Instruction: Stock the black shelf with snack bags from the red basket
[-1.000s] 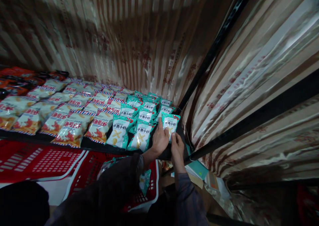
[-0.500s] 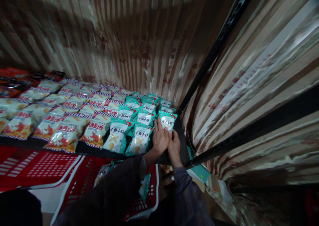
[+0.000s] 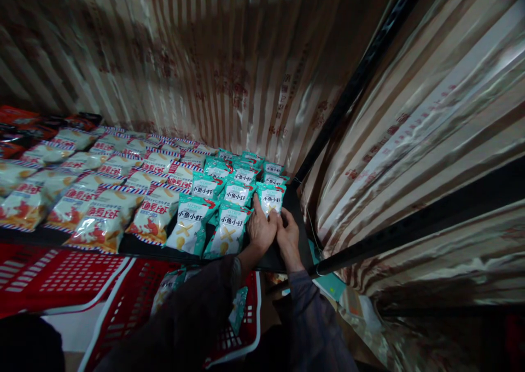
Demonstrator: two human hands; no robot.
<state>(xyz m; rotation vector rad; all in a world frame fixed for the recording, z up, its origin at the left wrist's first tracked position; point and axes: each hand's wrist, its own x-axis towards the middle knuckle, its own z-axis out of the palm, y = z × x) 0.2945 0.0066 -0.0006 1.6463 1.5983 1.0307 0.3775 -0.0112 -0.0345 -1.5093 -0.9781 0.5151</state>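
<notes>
Several teal and white snack bags (image 3: 227,231) lean in rows on the right part of a black shelf (image 3: 303,232). Both my hands are at the front bag of the rightmost row (image 3: 270,198). My left hand (image 3: 261,227) has its fingers along that bag's left side and lower edge. From the lower right, my right hand (image 3: 288,236) holds the same bag by its bottom, fingers bent. The undersides of the fingers are hidden.
White and orange snack bags (image 3: 98,219) fill the shelf's left part, with dark orange bags (image 3: 18,117) beyond. Red baskets (image 3: 61,271) stand below the front edge, one holding teal bags (image 3: 238,309). A black post (image 3: 353,87) and striped sheeting (image 3: 229,49) bound the shelf.
The bag between my hands has shifted slightly left and towards me. My left hand's fingers have bent more around its edge, and my right hand's fingers have drawn in at its bottom.
</notes>
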